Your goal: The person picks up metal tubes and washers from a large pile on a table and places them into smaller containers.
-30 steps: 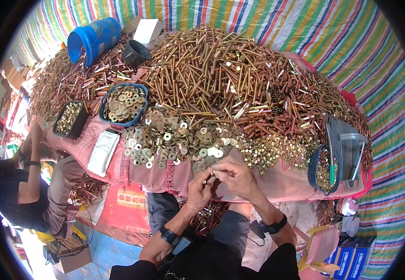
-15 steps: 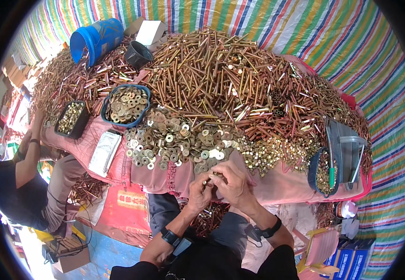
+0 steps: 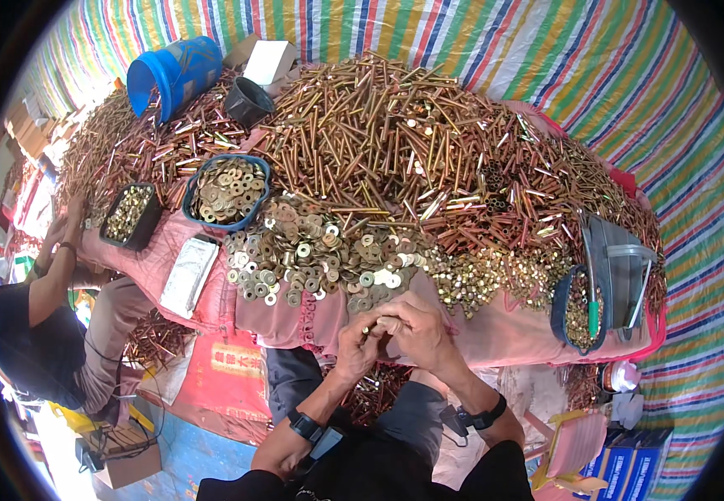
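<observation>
My left hand and my right hand meet above the near edge of the pink-covered work surface. Their fingers are closed together round a small brass-coloured metal fastener. Only its end shows by the left fingers; the rest is hidden in the grip. Just beyond the hands lies a heap of flat metal washers. To its right spreads a band of small brass-coloured nuts. Behind both rises a large mound of long coppery metal rods and tubes.
A blue tub of washers, a black tub of nuts and a silvery packet lie left. Rightward stand a blue container of nuts and a grey scoop-like bin. A blue bucket lies tipped behind. A co-worker sits left.
My right fingers have shifted slightly over the fastener, the hand curling more above it. The left hand stays almost in place. The co-worker's hands have moved a little at the pile.
</observation>
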A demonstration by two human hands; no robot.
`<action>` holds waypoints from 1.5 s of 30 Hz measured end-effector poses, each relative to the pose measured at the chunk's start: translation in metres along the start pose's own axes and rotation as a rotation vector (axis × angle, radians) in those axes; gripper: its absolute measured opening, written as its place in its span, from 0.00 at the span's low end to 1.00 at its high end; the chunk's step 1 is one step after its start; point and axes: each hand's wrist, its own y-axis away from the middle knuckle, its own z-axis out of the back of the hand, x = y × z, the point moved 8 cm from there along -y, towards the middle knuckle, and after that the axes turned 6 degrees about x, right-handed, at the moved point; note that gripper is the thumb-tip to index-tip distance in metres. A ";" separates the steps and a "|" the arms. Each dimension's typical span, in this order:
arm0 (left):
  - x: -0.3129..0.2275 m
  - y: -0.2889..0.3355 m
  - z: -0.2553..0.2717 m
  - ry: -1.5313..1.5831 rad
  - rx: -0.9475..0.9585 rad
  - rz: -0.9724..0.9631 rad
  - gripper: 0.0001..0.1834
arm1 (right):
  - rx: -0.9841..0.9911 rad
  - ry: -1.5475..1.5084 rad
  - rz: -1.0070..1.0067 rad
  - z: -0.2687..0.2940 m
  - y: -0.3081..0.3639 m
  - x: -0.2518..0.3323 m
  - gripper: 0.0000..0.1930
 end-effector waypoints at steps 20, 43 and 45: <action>-0.023 -0.010 -0.006 -0.038 0.214 0.000 0.14 | -0.097 0.006 -0.110 0.009 0.030 -0.015 0.15; -0.001 -0.008 -0.016 0.331 0.181 0.272 0.20 | -0.105 0.478 -0.337 0.035 0.010 -0.056 0.10; -0.002 -0.012 -0.022 0.238 0.197 0.240 0.18 | -0.088 0.547 -0.331 0.029 -0.004 -0.067 0.11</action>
